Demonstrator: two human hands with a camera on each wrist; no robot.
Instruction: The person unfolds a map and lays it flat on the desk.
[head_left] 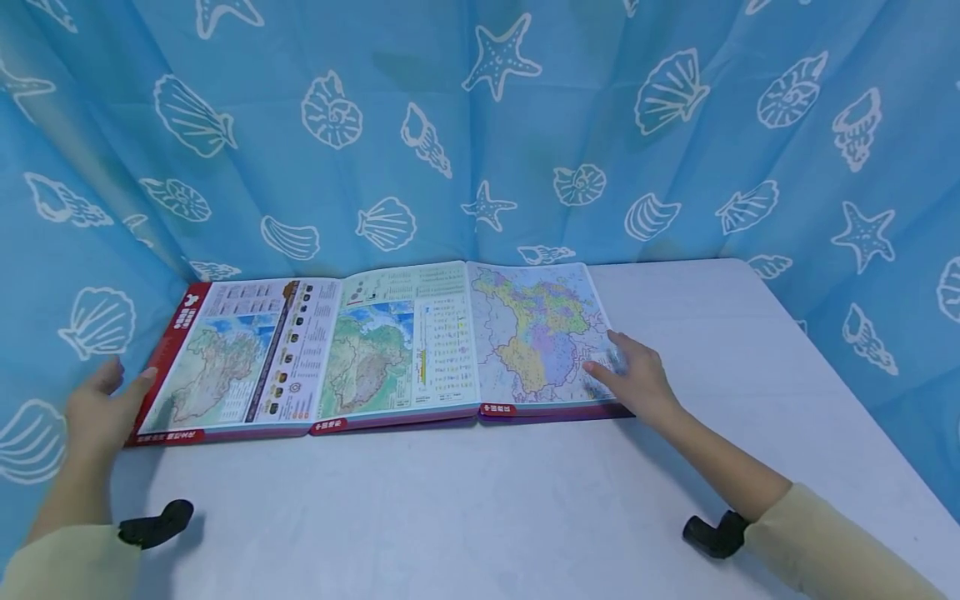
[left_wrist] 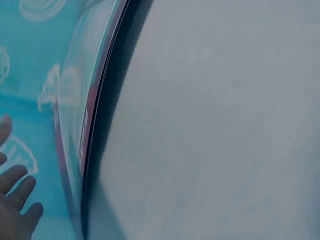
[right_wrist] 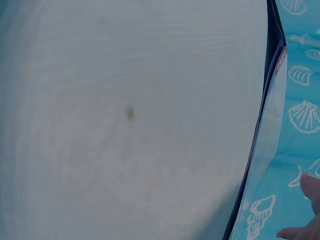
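Observation:
A folding map (head_left: 375, 350) lies spread on the table, its three panels side by side with printed maps, text and red labels. Along its left end runs a red strip with white lettering. At that end is my left hand (head_left: 101, 408), thumb over the red edge, and the left wrist view shows its fingers (left_wrist: 20, 192) spread. My right hand (head_left: 641, 379) is over the lower right corner of the right panel, thumb and forefinger extended apart. The right wrist view catches only part of this hand (right_wrist: 310, 207), beside the map's edge (right_wrist: 257, 135).
The map rests on a white table (head_left: 420, 508). A blue curtain (head_left: 450, 150) printed with white shells and starfish hangs behind the table and along both sides. Black wrist mounts (head_left: 157, 525) stick out near the sleeves.

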